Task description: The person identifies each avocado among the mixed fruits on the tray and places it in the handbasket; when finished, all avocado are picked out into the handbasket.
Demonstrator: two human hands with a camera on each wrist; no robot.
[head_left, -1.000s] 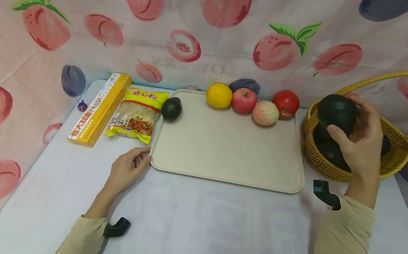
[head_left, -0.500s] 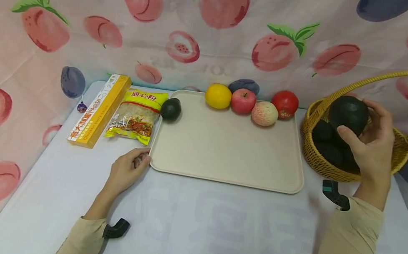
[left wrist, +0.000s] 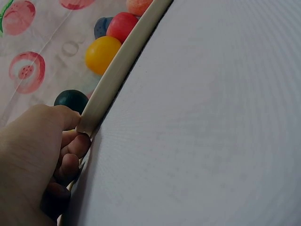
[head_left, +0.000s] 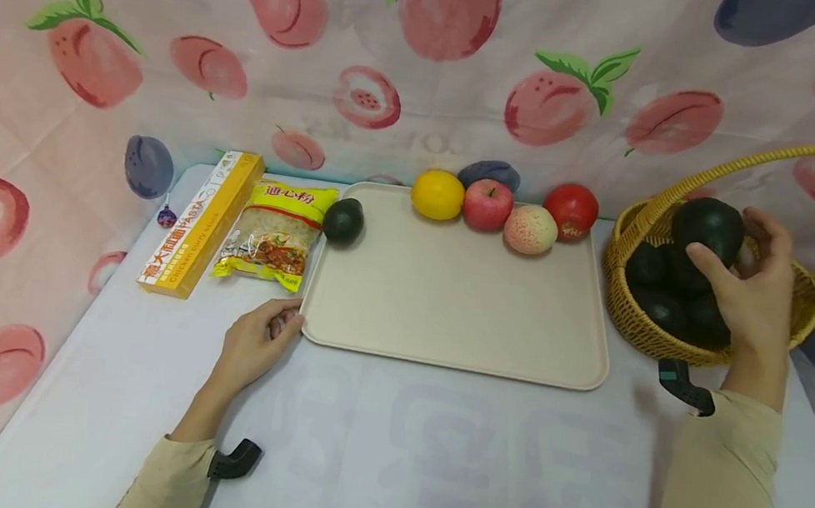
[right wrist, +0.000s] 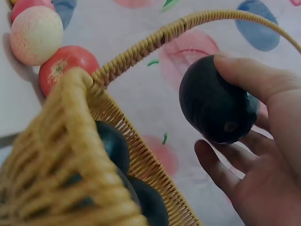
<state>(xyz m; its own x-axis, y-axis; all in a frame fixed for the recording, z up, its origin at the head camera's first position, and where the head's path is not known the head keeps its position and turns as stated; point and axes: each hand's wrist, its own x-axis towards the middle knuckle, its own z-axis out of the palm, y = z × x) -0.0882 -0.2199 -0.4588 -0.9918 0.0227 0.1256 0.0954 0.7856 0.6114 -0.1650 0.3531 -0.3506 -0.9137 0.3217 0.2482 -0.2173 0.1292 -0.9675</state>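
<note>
My right hand [head_left: 761,294] holds a dark green avocado [head_left: 708,228] above the yellow wicker basket [head_left: 619,307]. In the right wrist view, thumb and fingers grip this avocado [right wrist: 214,101] from the side, higher than the basket's rim. Several more dark avocados [head_left: 661,308] lie inside the basket. At the front left corner of the beige tray [head_left: 454,310], my left hand [head_left: 252,347] pinches the rim, thumb on top and fingers beneath, as the left wrist view shows. One avocado [head_left: 343,222] sits at the tray's back left.
Along the tray's back edge sit a lemon [head_left: 438,195], an apple [head_left: 488,204], a speckled peach-like fruit [head_left: 530,229] and a red round fruit [head_left: 571,212]. Left of the tray lie a bag of pasta [head_left: 276,231] and a yellow pasta box [head_left: 201,224]. The basket's handle [head_left: 765,161] arches above it.
My right hand has shifted to the right with the avocado, staying over the basket, and dropped slightly. More avocados in the basket now show. My left hand stays at the tray corner.
</note>
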